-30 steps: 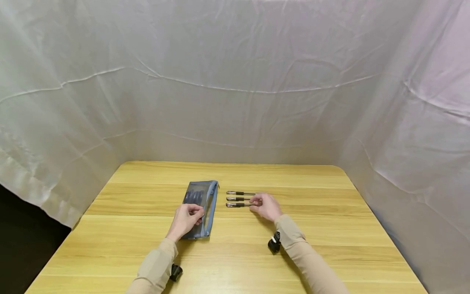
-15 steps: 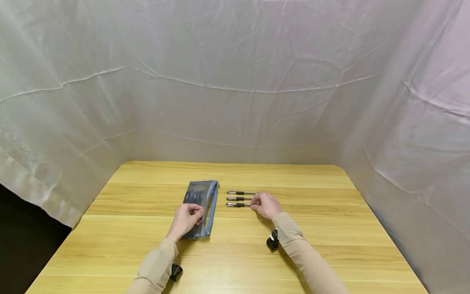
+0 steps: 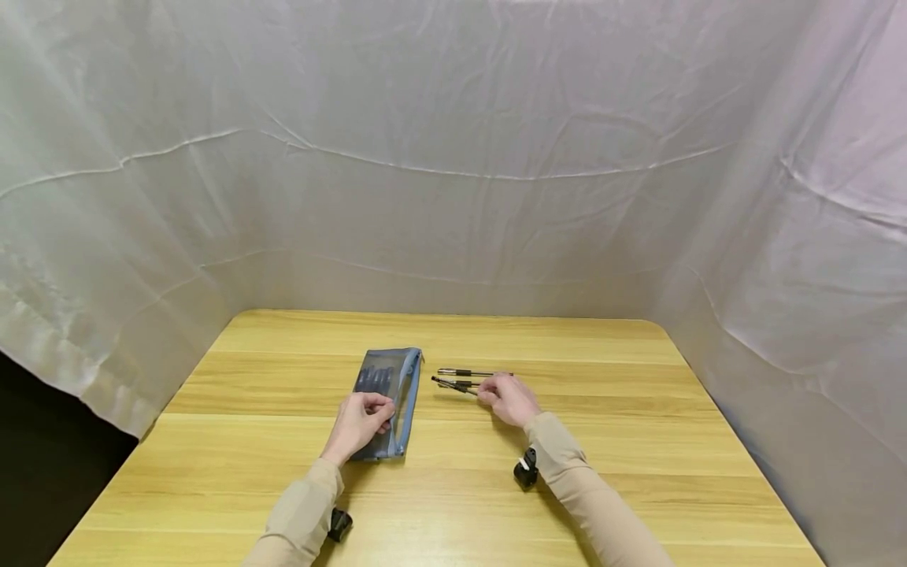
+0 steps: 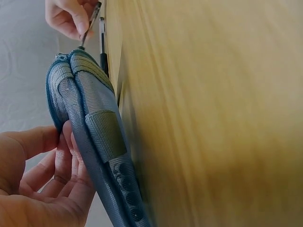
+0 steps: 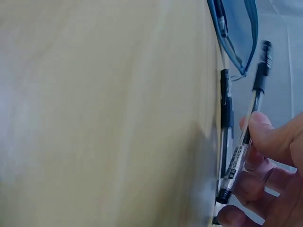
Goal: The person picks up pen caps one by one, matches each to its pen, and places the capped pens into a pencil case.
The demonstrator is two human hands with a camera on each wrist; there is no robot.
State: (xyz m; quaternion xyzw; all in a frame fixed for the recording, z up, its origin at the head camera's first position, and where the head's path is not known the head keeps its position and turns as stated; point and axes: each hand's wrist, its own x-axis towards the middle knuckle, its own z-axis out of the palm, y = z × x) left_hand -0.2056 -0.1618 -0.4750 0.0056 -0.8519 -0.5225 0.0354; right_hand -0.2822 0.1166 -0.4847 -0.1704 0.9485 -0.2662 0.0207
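A blue mesh zip pencil pouch (image 3: 374, 365) lies on the table, its zipped opening parted toward the right. My left hand (image 3: 354, 429) pinches the edge of that opening between thumb and fingers. Several dark pens (image 3: 378, 380) show through the mesh. To the right, my right hand (image 3: 510, 399) pinches a clear-barrelled gel pen (image 5: 260, 78) with a black cap and grip; it is raised and tilted, cap end toward the pouch. Two similar pens lie on the table, the far pen (image 3: 464, 372) and a nearer pen (image 5: 226, 111) partly behind the held one.
A wooden table (image 3: 453, 504) spreads under both hands. Pale grey curtains (image 3: 453, 220) hang behind it and along the sides. Each wrist carries a small black camera, the left camera (image 3: 340, 524) and the right camera (image 3: 526, 470).
My right hand has taken up the nearest pen of the row of three; its cap end has risen and swung away from me across the middle pen. The left hand and pouch stay put.
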